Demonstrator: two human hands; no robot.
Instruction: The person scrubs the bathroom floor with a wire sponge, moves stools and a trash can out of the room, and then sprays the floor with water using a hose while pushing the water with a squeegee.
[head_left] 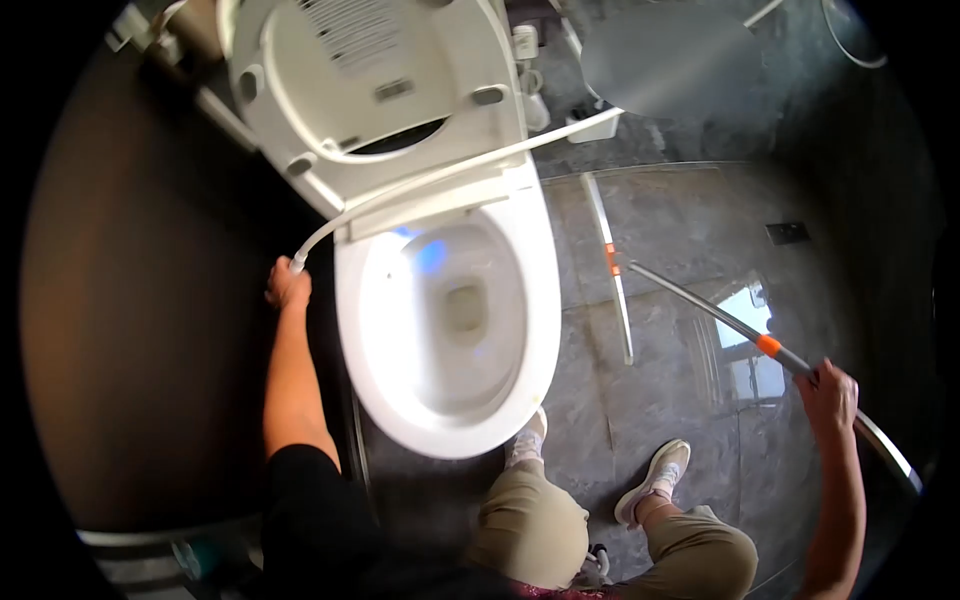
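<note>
In the head view my left hand [289,285] is closed around the end of a white hose [440,178], beside the toilet's left edge. What the hose end connects to is hidden in the fist. The hose stretches over the back of the toilet [350,350] toward the upper right. Both seat and lid [375,80] stand raised, leaving the bowl uncovered. On the right, my right hand [830,398] grips the grey pole of a floor squeegee [700,303]. Its long white blade, with an orange joint, lies against the floor.
Grey tiles [660,400] cover the floor, with a dark drain cover [787,233] at the right. A dark panel [150,350] rises left of the toilet. Small white items [530,75] stand behind it, near a grey round surface [670,60]. My shoes [655,480] are below.
</note>
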